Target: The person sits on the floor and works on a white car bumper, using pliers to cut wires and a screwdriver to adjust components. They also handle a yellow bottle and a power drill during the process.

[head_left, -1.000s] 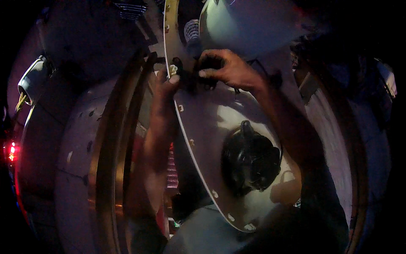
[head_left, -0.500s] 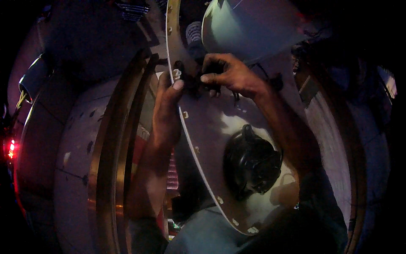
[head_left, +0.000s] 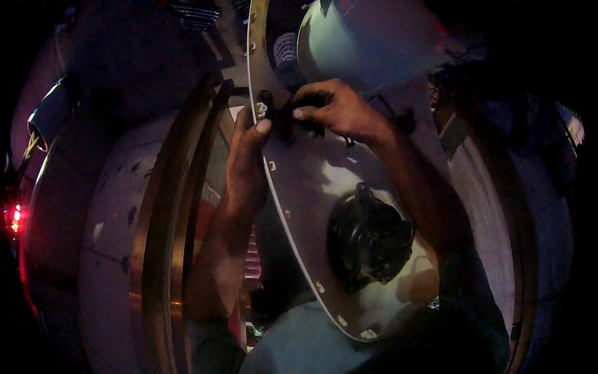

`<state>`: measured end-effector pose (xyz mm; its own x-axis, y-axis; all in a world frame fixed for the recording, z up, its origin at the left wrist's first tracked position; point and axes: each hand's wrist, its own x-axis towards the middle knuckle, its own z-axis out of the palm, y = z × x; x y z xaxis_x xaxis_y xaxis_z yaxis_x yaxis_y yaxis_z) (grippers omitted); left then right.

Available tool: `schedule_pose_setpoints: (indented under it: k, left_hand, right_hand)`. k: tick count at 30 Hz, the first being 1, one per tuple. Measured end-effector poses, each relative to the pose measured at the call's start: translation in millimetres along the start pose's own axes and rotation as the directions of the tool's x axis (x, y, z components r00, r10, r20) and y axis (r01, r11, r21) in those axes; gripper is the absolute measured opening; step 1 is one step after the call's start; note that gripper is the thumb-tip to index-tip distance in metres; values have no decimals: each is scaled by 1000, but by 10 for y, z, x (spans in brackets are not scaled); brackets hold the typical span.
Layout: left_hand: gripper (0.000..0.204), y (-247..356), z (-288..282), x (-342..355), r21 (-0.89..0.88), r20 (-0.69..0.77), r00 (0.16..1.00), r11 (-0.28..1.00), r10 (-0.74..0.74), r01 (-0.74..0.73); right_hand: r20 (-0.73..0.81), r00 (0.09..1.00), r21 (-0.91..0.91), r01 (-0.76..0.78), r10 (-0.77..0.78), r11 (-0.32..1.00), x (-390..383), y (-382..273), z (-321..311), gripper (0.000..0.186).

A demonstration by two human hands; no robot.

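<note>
A large curved panel (head_left: 299,181) with a thin pale rim lies across my lap and stretches away from me. Several small light clips (head_left: 272,166) sit along its left edge. My left hand (head_left: 246,156) is closed round that edge, thumb on the inner face, beside a white clip (head_left: 261,111) and a small dark piece. Over the panel, my right hand (head_left: 336,112) has its fingers curled, thumb near the forefinger; darkness hides what they hold, if anything. Nearer to me, a round black housing (head_left: 372,240) sits on the panel's inner face.
Long brown curved bars (head_left: 152,262) run along the left, and another (head_left: 498,187) along the right. A big pale curved piece (head_left: 336,43) stands beyond my right hand. A ribbed grey coil-like part (head_left: 285,47) is beside it. A red light (head_left: 17,217) glows far left.
The panel and its black housing have shifted slightly, the near end a little up and left. My right hand has moved slightly left; my left hand keeps its hold on the edge.
</note>
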<state>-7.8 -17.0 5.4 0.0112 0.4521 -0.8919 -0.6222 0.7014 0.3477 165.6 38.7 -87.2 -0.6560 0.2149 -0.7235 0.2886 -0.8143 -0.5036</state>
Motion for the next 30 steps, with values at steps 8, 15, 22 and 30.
schedule_pose_setpoints:
  k: [8,15,22,30]
  left_hand:
    - [46,-85,78,-18,55,-27,998,997,63,-62]
    - [45,8,75,27,-23,-23,1000,1000,-4,3]
    - [44,-427,-108,-95,115,-170,978,984,-117,138]
    - [42,-134,-229,79,287,-136,975,935,-174,207]
  right_hand:
    - [-31,996,272,-75,87,959,-18,262,17,22]
    - [-60,989,97,-125,131,987,-7,-33,82,20]
    - [124,894,-691,-234,431,684,-369,-256,-480,52]
    - [-19,935,-999,-35,354,41,-607,903,-2255,27]
